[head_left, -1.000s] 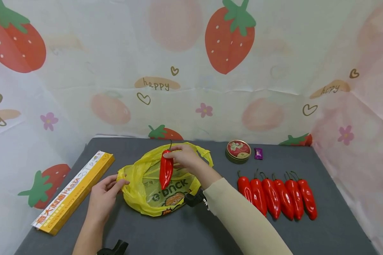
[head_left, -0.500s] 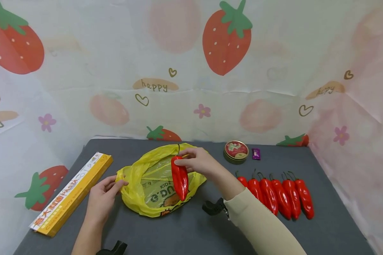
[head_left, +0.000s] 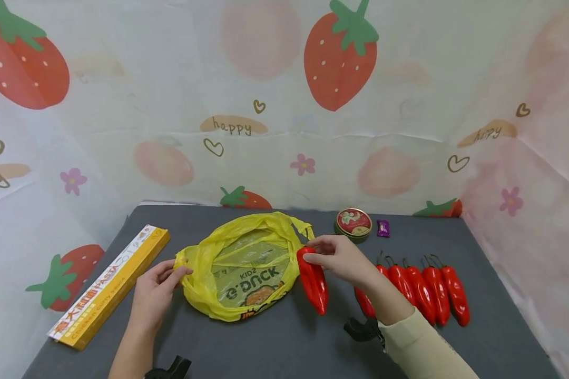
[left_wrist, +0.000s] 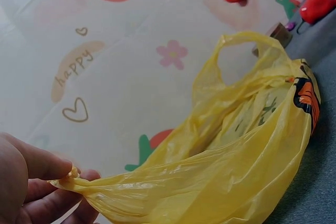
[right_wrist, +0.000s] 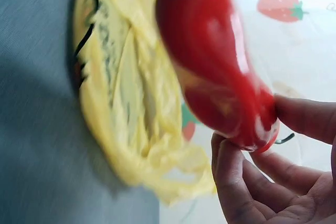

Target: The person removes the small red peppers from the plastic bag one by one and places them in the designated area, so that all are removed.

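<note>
My left hand pinches the left edge of a yellow plastic bag between thumb and fingers. The bag lies with its mouth spread, and printed letters show on its inside. In the left wrist view the pinched corner of the bag is pulled taut. Just right of the bag, my right hand holds a red chili pepper near its stem end, tip pointing down, above the table. Up close in the right wrist view, the pepper is glossy, its dark stem beside my fingers.
Several more red chili peppers lie in a row on the right, partly behind my right arm. A round red-lidded tin and a purple wrapped candy sit at the back. A long yellow pasta box lies at the left on the grey table.
My right hand has carried the chili pepper rightward, from over the bag's mouth to beside the bag. My left hand stays on the bag's edge.
</note>
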The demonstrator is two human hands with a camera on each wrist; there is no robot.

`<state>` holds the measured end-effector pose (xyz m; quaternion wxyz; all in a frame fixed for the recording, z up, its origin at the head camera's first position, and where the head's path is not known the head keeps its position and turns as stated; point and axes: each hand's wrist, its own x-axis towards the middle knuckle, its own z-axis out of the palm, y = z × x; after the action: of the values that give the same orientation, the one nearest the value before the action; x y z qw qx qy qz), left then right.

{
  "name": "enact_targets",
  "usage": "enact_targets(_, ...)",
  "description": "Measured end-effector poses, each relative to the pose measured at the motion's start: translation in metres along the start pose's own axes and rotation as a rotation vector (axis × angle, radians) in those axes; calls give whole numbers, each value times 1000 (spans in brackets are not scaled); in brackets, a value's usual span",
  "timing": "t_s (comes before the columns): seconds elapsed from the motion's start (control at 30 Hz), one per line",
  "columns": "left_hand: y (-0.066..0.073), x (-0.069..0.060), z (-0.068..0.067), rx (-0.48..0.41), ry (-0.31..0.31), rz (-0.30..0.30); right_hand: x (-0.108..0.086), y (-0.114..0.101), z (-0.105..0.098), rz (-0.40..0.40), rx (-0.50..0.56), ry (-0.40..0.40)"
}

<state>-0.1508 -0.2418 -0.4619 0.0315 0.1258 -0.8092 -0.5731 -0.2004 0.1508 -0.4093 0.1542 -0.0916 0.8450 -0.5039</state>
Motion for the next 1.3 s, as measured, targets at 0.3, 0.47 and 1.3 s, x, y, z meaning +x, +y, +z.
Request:
enact_targets(0.3, 1, 0, 0, -20, 8, -2, -12, 40, -30, 50, -126, 125)
enact_targets(0.47, -1, 0, 0, -1, 11, -8, -13, 60, -33, 75, -203, 156)
enact_targets(1.3, 0, 1, 0, 9, 7, -21, -18, 82, -17, 63, -512, 289)
